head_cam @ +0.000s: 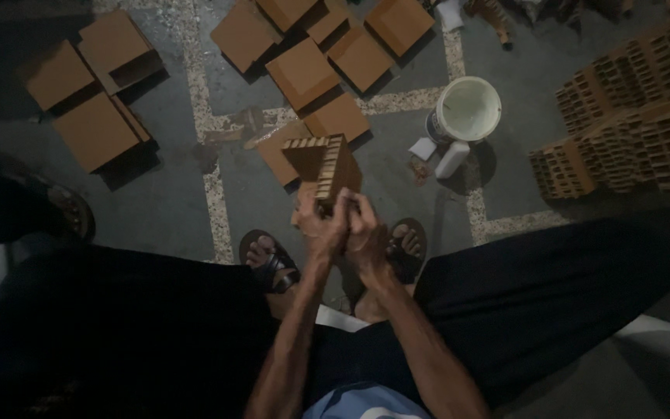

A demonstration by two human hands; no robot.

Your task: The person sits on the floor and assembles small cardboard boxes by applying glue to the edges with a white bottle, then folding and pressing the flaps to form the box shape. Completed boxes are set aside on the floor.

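Observation:
I hold a small brown cardboard box piece with notched, slotted edges up in front of me, above the floor. My left hand and my right hand are pressed close together around its lower end, fingers closed on it. The box's open corner points away from me. My forearms rise from my lap, and my sandalled feet rest on the floor below the hands.
Several flat brown cardboard boxes lie spread over the grey floor ahead and at the left. A white bucket with a small white bottle stands to the right. Stacks of slotted cardboard dividers fill the far right.

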